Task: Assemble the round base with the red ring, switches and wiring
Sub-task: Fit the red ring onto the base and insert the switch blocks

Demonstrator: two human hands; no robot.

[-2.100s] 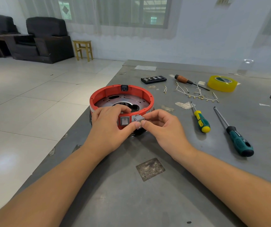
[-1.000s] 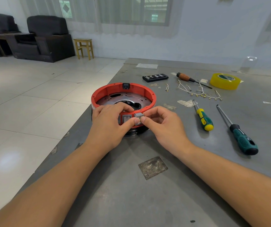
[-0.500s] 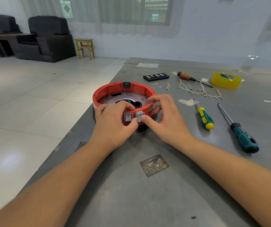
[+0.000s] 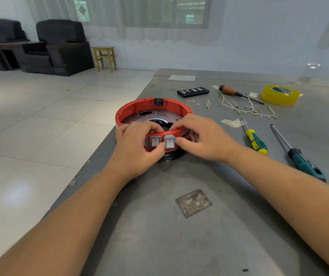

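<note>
Right hand (image 4: 201,138) curled over the near rim of the red ring (image 4: 139,108): fingers hooked inside the wall, thumb (image 4: 181,140) against the right edge of the right switch (image 4: 169,143), pinching switch and wall together. Left hand (image 4: 134,143) mirrored on the other side, fingers over the rim, thumb tip at the lower left corner of that same switch, palm just beside the left switch (image 4: 155,141). Both switches facing the wearer, set in the outer wall, long axis upright; right one apparently standing a little proud, so probably not yet fully home. Direction of any further seating push: straight away from the body, into the ring, right thumb nearer. Base (image 4: 169,156) on the counter (image 4: 179,226) near its left edge. Loose wires (image 4: 249,111) well apart, far right, beside two screwdrivers (image 4: 256,141) and tape (image 4: 280,95).
</note>
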